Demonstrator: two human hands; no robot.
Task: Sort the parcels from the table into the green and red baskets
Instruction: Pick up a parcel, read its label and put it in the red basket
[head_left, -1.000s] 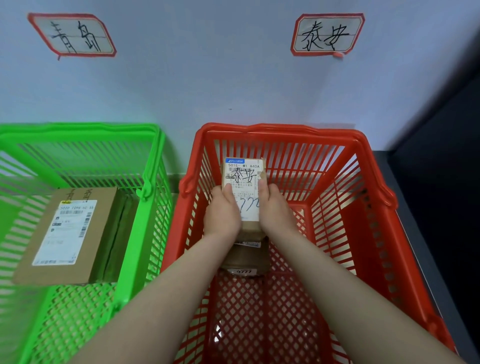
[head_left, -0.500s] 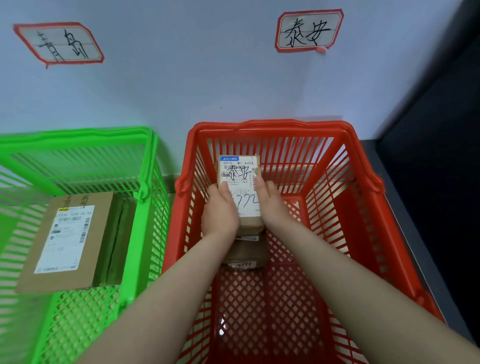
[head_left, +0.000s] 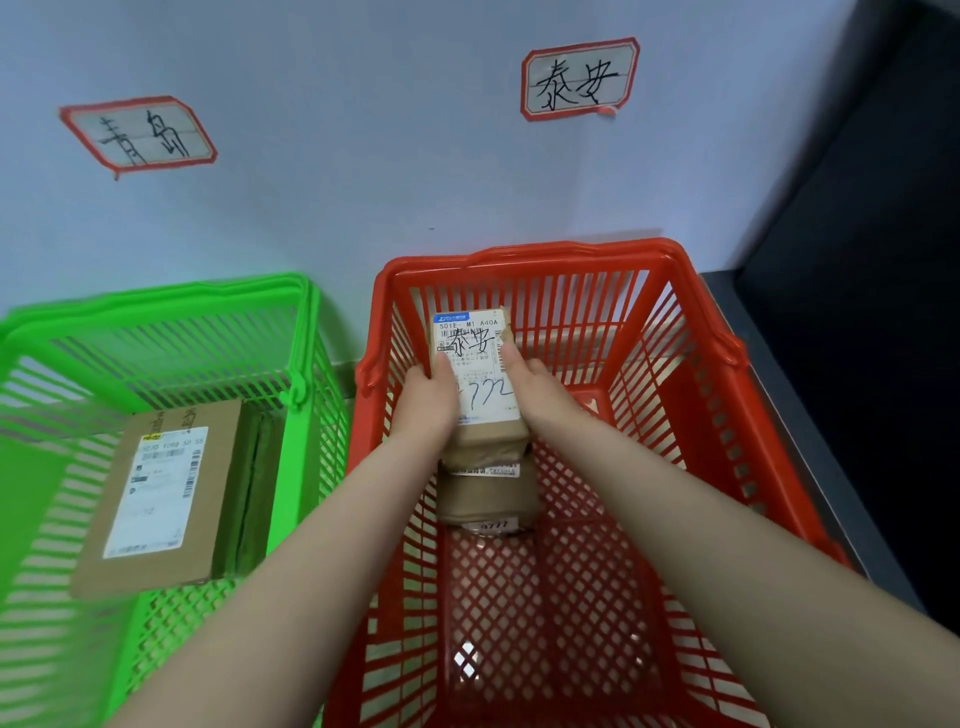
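A small brown parcel (head_left: 480, 384) with a white label and handwritten characters is held inside the red basket (head_left: 696, 332). My left hand (head_left: 423, 402) grips its left side and my right hand (head_left: 543, 395) grips its right side, thumbs on the label. Directly beneath it lies another brown parcel (head_left: 488, 499) on the basket floor; the held parcel looks close to or touching it. The green basket (head_left: 306, 364) to the left holds a flat cardboard parcel (head_left: 161, 499) with a white label.
Two red-bordered handwritten signs hang on the white wall, one (head_left: 137, 132) above the green basket and one (head_left: 579, 78) above the red basket. A dark surface (head_left: 852, 364) runs along the right of the red basket.
Both hands keep hold of the small parcel inside the red basket. The view has tilted, so the baskets sit lower in frame; the parcel stays just above the lower one.
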